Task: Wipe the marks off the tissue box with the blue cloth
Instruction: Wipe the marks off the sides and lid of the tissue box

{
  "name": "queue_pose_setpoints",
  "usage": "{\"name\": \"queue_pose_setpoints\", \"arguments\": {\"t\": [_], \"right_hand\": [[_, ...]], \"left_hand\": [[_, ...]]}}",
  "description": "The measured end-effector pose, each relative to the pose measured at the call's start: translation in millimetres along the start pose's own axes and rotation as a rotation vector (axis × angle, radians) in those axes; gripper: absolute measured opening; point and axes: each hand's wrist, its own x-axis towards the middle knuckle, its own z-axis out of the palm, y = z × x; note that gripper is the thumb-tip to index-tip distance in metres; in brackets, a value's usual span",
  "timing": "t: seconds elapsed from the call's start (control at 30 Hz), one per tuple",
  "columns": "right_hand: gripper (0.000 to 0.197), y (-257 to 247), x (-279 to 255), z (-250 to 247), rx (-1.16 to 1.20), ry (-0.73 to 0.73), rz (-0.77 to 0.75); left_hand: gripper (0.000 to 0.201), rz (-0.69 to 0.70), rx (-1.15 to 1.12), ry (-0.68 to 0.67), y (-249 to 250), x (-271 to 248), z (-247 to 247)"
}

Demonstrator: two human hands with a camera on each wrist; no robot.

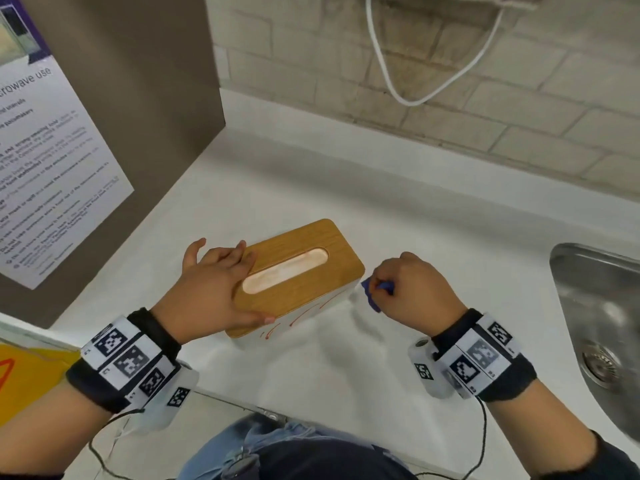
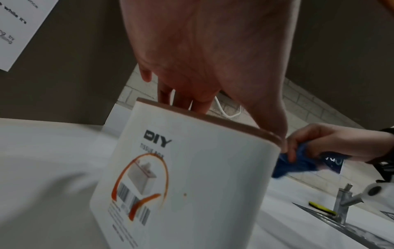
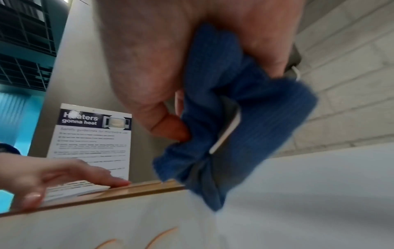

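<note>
The tissue box (image 1: pixel 298 271) is white with a wooden lid and lies on the white counter (image 1: pixel 311 368). Red curved marks (image 1: pixel 304 315) run along its near long side, and orange marks (image 2: pixel 140 176) circle the label on its end face. My left hand (image 1: pixel 221 282) rests flat on the lid's left end with straight fingers, the thumb along the near edge. My right hand (image 1: pixel 412 289) grips the bunched blue cloth (image 1: pixel 372 292) by the box's right end. In the right wrist view the cloth (image 3: pixel 245 118) hangs at the box's corner; whether it touches is unclear.
A steel sink (image 1: pixel 595 323) with a tap (image 2: pixel 343 202) lies to the right. A brown panel carrying a microwave notice (image 1: pixel 45 168) stands to the left. A white cable (image 1: pixel 398 81) hangs on the brick wall behind. A yellow object (image 1: pixel 27 375) sits at the lower left.
</note>
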Motion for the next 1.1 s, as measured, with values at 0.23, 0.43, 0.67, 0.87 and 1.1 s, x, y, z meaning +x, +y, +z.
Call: {"name": "queue_pose_setpoints", "arguments": {"t": [0.23,0.43,0.67,0.87,1.1], "right_hand": [[0.050,-32.2,68.7,11.9,0.099,0.166,-0.105],[0.034,-39.5,98.2,36.3,-0.148,-0.038,-0.189],[0.024,8.5,54.5,12.0,-0.255,-0.021,-0.022],[0.037,26.1,-8.5,2.2,0.017,0.310,0.080],[0.041,21.6,-41.5,16.3,0.421,0.665,0.201]], "left_hand": [[0.134,0.054,-0.034,-0.080,-8.0,-5.0,-2.3],[0.132,0.072,-0.020,-0.083,-12.4,-6.0,-0.4],[0.131,0.041,-0.062,-0.028,-10.9,-11.7,6.8],[0.122,0.083,-0.117,0.007,-18.5,-20.0,17.6],[0.081,0.134,-0.554,-0.061,-3.4,20.9,11.4]]}}
